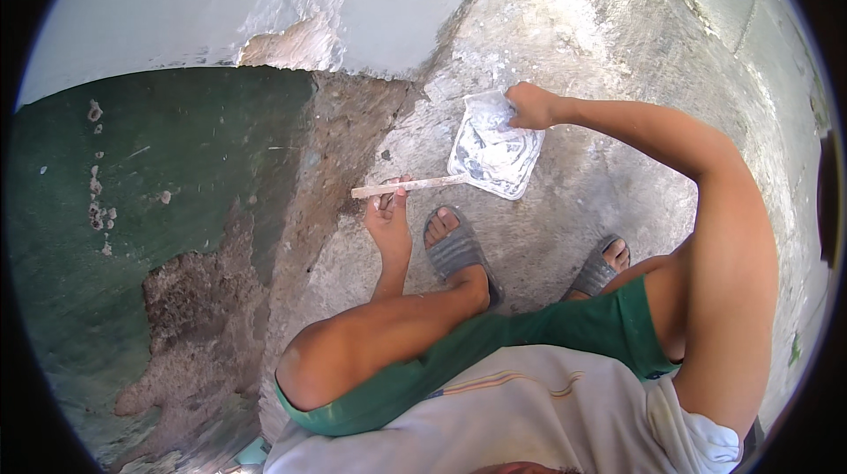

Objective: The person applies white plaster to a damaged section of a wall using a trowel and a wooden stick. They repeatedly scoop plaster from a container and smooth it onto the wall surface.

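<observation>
My left hand (388, 220) pinches a flat, narrow wooden stick (432, 182) near its left end. The stick lies nearly level, and its right tip meets the near-left edge of a shallow square tray (496, 155). White paste is smeared over the inside of that tray, with darker streaks showing through. At the far right corner of the tray, my right hand (531, 106) grips the rim with its fingers closed. The tray is just above or on the concrete; I cannot tell which.
A wall on the left is painted dark green (203, 148) and pale grey (176, 7), with a whitish patched spot (300, 37) and a bare, flaked area (198, 315). Rough concrete ground (609, 42) stretches right. My feet in grey sandals (459, 252) stand close to the tray.
</observation>
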Tool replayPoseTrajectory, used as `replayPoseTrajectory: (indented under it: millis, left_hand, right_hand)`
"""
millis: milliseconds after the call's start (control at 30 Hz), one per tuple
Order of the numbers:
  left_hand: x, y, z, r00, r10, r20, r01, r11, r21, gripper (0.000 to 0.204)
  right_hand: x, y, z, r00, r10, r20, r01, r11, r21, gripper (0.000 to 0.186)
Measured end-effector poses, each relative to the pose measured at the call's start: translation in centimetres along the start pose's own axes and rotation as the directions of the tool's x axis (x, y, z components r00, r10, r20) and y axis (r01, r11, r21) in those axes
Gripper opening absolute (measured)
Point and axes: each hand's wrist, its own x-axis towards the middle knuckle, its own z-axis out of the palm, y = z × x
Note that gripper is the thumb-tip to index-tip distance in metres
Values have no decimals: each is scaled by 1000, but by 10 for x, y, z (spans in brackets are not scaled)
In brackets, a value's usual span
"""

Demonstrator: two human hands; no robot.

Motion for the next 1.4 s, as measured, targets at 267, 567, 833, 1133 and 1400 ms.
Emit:
replayPoseTrajectory:
  millis: [267,567,833,1133,1400]
  left_hand:
    - [-4,-4,0,1000,-18,-16,17,1000,-23,22]
    - [1,-6,1,1000,15,9,-15,1000,-15,22]
    - [6,-5,2,999,32,26,-32,999,-6,21]
    - [3,-6,2,998,-8,58,9,1000,-18,21]
    - [3,-5,5,999,-8,52,7,1000,19,23]
  right_hand:
    - [7,-15,-4,999,-28,36,31,996,-84,37]
    - [10,-26,-3,999,-51,11,52,994,-95,36]
    - [14,-28,9,999,-43,7,43,995,-87,33]
    - [22,-24,4,969,-121,213,161,970,-180,36]
    - [18,-6,-6,944,-174,281,233,954,-191,38]
